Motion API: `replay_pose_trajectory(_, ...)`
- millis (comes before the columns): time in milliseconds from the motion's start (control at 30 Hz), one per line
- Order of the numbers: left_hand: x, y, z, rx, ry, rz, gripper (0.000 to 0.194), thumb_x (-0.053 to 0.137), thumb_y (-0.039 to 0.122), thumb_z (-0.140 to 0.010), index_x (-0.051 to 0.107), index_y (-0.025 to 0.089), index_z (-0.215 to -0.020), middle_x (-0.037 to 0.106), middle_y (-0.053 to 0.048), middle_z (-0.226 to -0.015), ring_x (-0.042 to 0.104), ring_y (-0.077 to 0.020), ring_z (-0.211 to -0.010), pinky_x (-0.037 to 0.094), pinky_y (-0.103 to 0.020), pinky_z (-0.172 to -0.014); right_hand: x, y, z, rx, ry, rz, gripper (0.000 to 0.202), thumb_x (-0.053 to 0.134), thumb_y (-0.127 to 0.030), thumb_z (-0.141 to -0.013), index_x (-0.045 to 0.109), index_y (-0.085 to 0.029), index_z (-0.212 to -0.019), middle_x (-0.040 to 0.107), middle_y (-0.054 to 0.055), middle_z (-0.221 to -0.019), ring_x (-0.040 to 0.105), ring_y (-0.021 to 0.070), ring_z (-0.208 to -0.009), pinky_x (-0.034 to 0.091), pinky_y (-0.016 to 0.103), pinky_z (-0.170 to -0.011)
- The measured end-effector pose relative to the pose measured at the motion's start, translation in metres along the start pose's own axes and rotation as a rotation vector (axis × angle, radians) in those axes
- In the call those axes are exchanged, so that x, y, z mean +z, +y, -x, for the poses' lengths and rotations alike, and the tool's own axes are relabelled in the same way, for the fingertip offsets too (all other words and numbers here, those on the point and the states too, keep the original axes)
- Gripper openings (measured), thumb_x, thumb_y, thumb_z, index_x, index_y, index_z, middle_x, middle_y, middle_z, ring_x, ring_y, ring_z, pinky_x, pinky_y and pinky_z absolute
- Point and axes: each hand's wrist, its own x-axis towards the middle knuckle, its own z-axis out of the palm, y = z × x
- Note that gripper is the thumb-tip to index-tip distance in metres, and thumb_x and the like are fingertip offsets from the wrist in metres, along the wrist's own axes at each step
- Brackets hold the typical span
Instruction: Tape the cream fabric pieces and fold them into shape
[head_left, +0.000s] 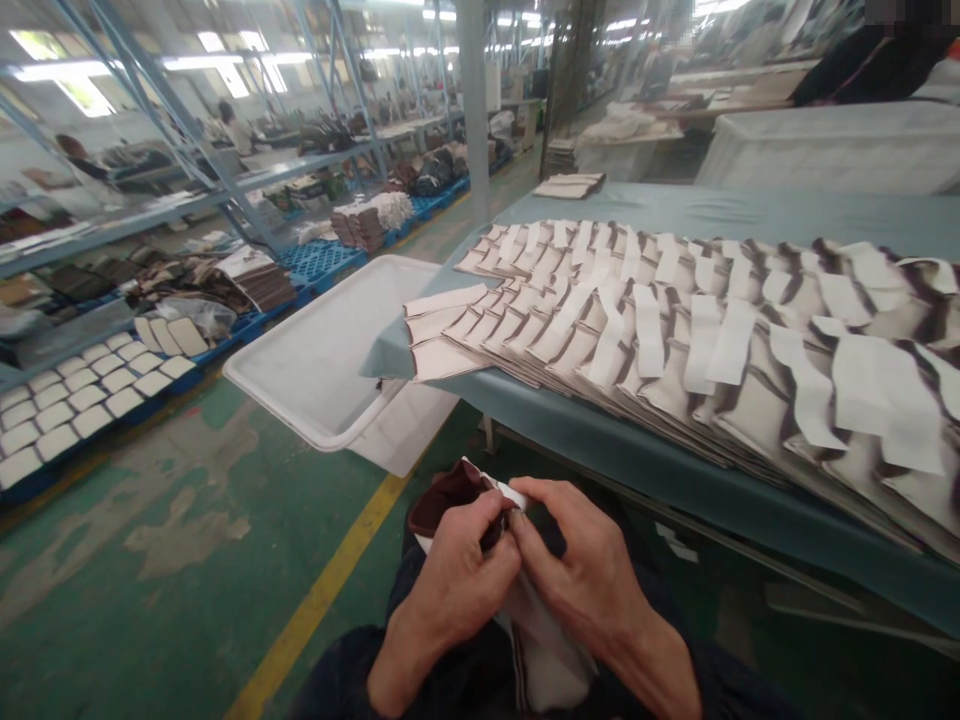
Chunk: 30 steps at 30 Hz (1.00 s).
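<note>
Close to my body I hold a sewn fabric piece [551, 640], cream outside with a dark brown inner side showing at its upper edge. My left hand [454, 570] pinches that edge between thumb and fingers. Right beside it, my right hand [592, 565] pinches the same edge, its fingertips almost touching the left ones. A white strip [514, 495] shows at the edge under the right fingers. The exact spot between the fingertips is hidden. Rows of overlapping cream pieces [517, 325] with brown edges, many topped by white strips [705, 345], lie ahead of me.
The pieces rest on a table with a teal cover [750, 205]. A white plastic tub [277, 395] stands at its left corner. Farther left are blue pallets [319, 262] with stacked goods and metal racks [187, 205]. A larger white bin [832, 150] and a person's dark sleeve [862, 65] are behind the table.
</note>
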Motion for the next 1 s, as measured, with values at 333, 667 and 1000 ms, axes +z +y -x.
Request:
replay_pose_trajectory(333, 0.009, -0.005, 0.002, -0.014, -0.018, 0.143, 0.024, 0.053, 0.016, -0.090, 0.062, 0.018, -0.111, 0.067, -0.001, -0.086, 0.060, -0.0163, -0.077, 0.044, -0.026, -0.072, 0.005, 0.014, 0.000, 0.335, -0.022, -0.287, 0.031, 0.051, -0.039, -0.100, 0.074, -0.021, -0.091, 0.077, 0.004, -0.085, 0.071, 0.0193, -0.077, 0.052, 0.027, -0.070)
replay_pose_trajectory(667, -0.005, -0.037, 0.015, -0.346, 0.015, 0.386, 0.035, 0.064, 0.050, -0.087, 0.055, 0.016, -0.082, 0.050, 0.004, -0.069, 0.040, -0.0098, -0.059, 0.032, -0.021, -0.054, -0.012, 0.027, 0.006, 0.578, -0.094, -0.406, 0.039, 0.056, -0.055, -0.094, 0.069, -0.018, -0.086, 0.057, -0.001, -0.067, 0.050, 0.0145, -0.060, 0.038, 0.026, -0.056)
replay_pose_trajectory(1000, -0.020, -0.033, 0.026, -0.202, 0.073, 0.194, 0.024, 0.049, 0.033, -0.092, 0.061, 0.016, -0.081, 0.052, 0.002, -0.070, 0.043, -0.0129, -0.063, 0.034, -0.024, -0.057, 0.017, -0.006, 0.027, 0.718, -0.265, -0.547, 0.036, 0.060, -0.053, -0.085, 0.059, -0.019, -0.073, 0.058, -0.001, -0.066, 0.052, 0.0148, -0.062, 0.039, 0.025, -0.057)
